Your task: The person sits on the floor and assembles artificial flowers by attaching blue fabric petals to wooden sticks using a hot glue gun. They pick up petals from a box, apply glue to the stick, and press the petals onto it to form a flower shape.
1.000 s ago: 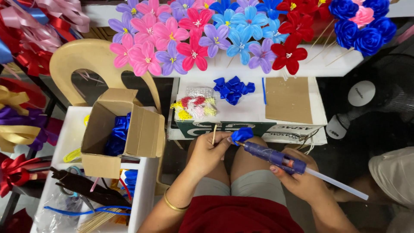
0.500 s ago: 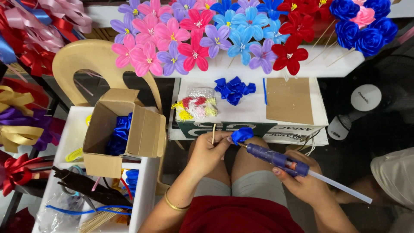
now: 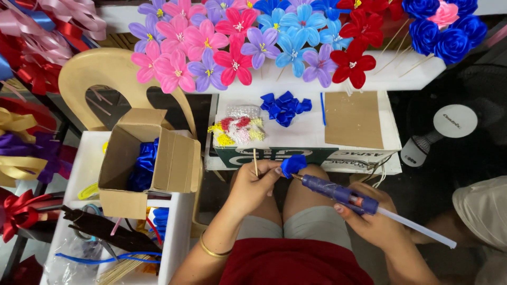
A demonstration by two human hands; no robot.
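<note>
My left hand (image 3: 252, 184) grips a thin wooden stick (image 3: 255, 160) together with a blue ribbon petal piece (image 3: 293, 164), held over my lap. My right hand (image 3: 371, 220) is closed around a purple glue gun (image 3: 338, 193) with a clear glue stick (image 3: 417, 228) poking out behind. The gun's nozzle touches the blue petal piece. Ahead on the small white table (image 3: 306, 134) lie a pile of blue ribbon petals (image 3: 285, 107), a bundle of red, yellow and white stamens (image 3: 237, 131) and a brown cardboard square (image 3: 353, 119).
An open cardboard box (image 3: 145, 163) with blue ribbon stands on a white shelf at left, above scissors and sticks. Rows of finished pink, purple, blue and red ribbon flowers (image 3: 253, 42) line the far side. A tan plastic chair (image 3: 100, 79) and ribbon bows are left; a small fan (image 3: 443, 129) right.
The glue gun's nozzle stays at the blue petal piece; both hands have shifted only slightly.
</note>
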